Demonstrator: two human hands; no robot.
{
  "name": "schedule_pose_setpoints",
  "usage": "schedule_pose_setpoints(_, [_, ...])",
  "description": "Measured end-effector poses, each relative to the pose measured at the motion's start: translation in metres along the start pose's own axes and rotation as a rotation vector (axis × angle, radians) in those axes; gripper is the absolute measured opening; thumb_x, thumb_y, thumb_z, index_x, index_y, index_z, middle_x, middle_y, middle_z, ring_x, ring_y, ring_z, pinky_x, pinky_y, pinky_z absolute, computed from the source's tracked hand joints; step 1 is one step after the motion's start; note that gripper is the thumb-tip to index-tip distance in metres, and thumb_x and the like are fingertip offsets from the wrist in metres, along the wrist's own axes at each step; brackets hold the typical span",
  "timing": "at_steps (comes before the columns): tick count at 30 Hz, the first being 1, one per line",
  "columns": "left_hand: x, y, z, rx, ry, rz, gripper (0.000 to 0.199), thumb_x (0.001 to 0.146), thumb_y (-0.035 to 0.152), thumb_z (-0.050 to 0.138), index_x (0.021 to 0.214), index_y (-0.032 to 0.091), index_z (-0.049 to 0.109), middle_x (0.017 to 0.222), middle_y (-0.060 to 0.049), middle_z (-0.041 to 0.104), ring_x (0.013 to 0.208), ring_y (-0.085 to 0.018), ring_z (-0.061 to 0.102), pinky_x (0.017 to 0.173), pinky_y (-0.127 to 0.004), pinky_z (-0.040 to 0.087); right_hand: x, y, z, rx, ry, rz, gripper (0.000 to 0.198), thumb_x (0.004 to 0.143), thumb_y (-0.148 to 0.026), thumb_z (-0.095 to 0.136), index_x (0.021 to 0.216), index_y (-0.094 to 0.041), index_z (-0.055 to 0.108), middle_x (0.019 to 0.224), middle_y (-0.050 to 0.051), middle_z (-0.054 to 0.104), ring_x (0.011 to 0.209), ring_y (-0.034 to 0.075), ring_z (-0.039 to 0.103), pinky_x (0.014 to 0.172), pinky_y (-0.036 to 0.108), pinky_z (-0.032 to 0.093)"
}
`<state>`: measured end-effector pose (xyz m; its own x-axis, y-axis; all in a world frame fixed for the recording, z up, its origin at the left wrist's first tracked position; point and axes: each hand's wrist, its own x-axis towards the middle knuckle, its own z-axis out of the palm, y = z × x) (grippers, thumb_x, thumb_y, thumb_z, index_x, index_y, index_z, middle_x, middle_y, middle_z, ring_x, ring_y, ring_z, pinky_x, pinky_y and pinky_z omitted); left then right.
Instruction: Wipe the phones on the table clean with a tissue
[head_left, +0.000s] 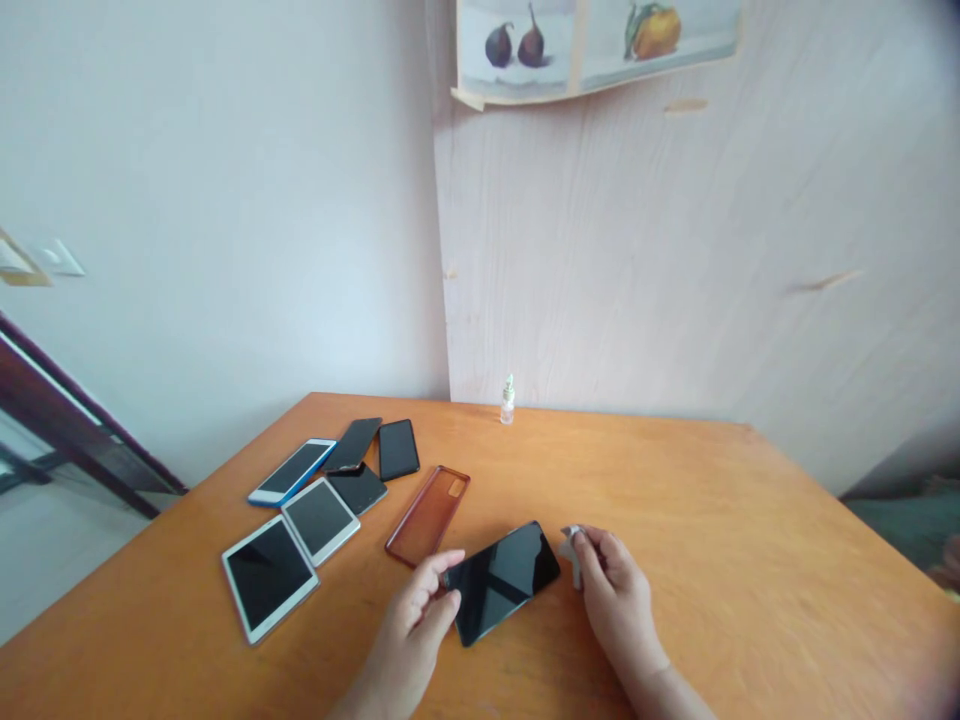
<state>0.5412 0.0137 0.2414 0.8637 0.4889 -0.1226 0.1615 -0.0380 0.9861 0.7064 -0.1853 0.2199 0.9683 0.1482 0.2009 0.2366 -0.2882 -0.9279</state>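
My left hand (421, 620) grips the lower left end of a black smartphone (506, 582), thumb on the near edge and fingers at the far side. The phone's glossy screen faces up and shows reflections. To its right, my right hand (616, 590) pinches a small crumpled grey-white cloth (571, 552) between thumb and fingers. A narrow gap separates the cloth from the phone's right end. Just beyond the phone, a clear reddish-brown phone case (429, 515) lies on the wooden table (675, 490).
At the left lie a white tablet (270, 577), a smaller white-framed device (321, 518), a blue-edged one (294, 472) and several dark phones (398, 448). A small clear spray bottle (508, 402) stands at the table's back edge, near the wall (600, 300).
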Motion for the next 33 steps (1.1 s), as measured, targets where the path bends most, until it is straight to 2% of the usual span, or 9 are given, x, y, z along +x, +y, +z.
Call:
schedule_pose_setpoints(8, [0.012, 0.010, 0.000, -0.132, -0.012, -0.149, 0.046, 0.079, 0.035, 0.058, 0.123, 0.021, 0.060, 0.113, -0.007, 0.068, 0.108, -0.025, 0.062, 0.095, -0.036, 0.046, 0.003, 0.006, -0.003, -0.020, 0.035, 0.146, 0.043, 0.082, -0.062, 0.054, 0.092, -0.024, 0.069, 0.089, 0.006, 0.073, 0.086, 0.025, 0.067, 0.076, 0.033, 0.052])
schedule_pose_setpoints(12, [0.019, 0.014, -0.002, -0.146, -0.005, -0.232, 0.048, 0.074, 0.034, 0.059, 0.119, 0.019, 0.061, 0.100, -0.004, 0.068, 0.098, -0.022, 0.063, 0.089, -0.034, 0.046, 0.017, 0.012, -0.013, 0.053, 0.007, 0.332, 0.044, 0.075, -0.064, 0.057, 0.088, -0.023, 0.068, 0.079, 0.004, 0.072, 0.074, 0.023, 0.068, 0.064, 0.031, 0.051])
schedule_pose_setpoints(14, [0.021, 0.014, -0.001, -0.154, 0.017, -0.275, 0.049, 0.071, 0.036, 0.059, 0.117, 0.019, 0.062, 0.096, -0.003, 0.068, 0.093, -0.021, 0.063, 0.084, -0.032, 0.047, 0.024, 0.013, -0.017, 0.125, -0.045, 0.434, 0.046, 0.072, -0.064, 0.059, 0.089, -0.022, 0.067, 0.071, 0.002, 0.071, 0.063, 0.021, 0.066, 0.052, 0.028, 0.047])
schedule_pose_setpoints(17, [0.025, 0.012, 0.000, -0.217, 0.029, -0.330, 0.050, 0.069, 0.037, 0.060, 0.117, 0.020, 0.061, 0.095, -0.004, 0.068, 0.088, -0.020, 0.063, 0.078, -0.030, 0.047, 0.028, 0.013, -0.017, 0.172, -0.073, 0.507, 0.048, 0.069, -0.063, 0.061, 0.089, -0.020, 0.067, 0.061, 0.000, 0.067, 0.051, 0.018, 0.060, 0.041, 0.025, 0.039])
schedule_pose_setpoints(21, [0.036, 0.011, 0.003, -0.326, 0.009, -0.365, 0.049, 0.070, 0.036, 0.061, 0.116, 0.020, 0.060, 0.095, -0.005, 0.069, 0.087, -0.020, 0.065, 0.074, -0.030, 0.049, 0.030, 0.008, -0.013, 0.199, -0.029, 0.549, 0.046, 0.066, -0.061, 0.065, 0.086, -0.019, 0.067, 0.060, 0.001, 0.066, 0.048, 0.016, 0.059, 0.040, 0.024, 0.041])
schedule_pose_setpoints(26, [0.069, 0.017, 0.015, -0.339, -0.010, -0.320, 0.046, 0.074, 0.028, 0.058, 0.119, 0.018, 0.055, 0.106, -0.009, 0.069, 0.094, -0.020, 0.066, 0.080, -0.031, 0.051, 0.035, 0.005, -0.009, 0.242, 0.009, 0.564, 0.045, 0.065, -0.059, 0.067, 0.084, -0.018, 0.067, 0.065, 0.004, 0.070, 0.055, 0.017, 0.064, 0.048, 0.026, 0.050])
schedule_pose_setpoints(29, [0.091, 0.020, 0.030, -0.201, -0.020, -0.248, 0.044, 0.078, 0.025, 0.054, 0.121, 0.016, 0.053, 0.109, -0.011, 0.068, 0.098, -0.021, 0.066, 0.084, -0.033, 0.051, 0.038, 0.008, -0.007, 0.251, 0.017, 0.560, 0.045, 0.065, -0.059, 0.068, 0.083, -0.017, 0.067, 0.064, 0.004, 0.070, 0.054, 0.017, 0.065, 0.048, 0.026, 0.051])
schedule_pose_setpoints(33, [0.111, 0.019, 0.051, 0.224, 0.020, -0.062, 0.038, 0.080, 0.018, 0.050, 0.117, 0.014, 0.057, 0.114, -0.013, 0.067, 0.109, -0.023, 0.063, 0.094, -0.033, 0.047, 0.039, 0.014, -0.007, 0.257, 0.003, 0.560, 0.046, 0.066, -0.060, 0.068, 0.082, -0.017, 0.068, 0.063, 0.003, 0.069, 0.050, 0.017, 0.063, 0.045, 0.025, 0.051])
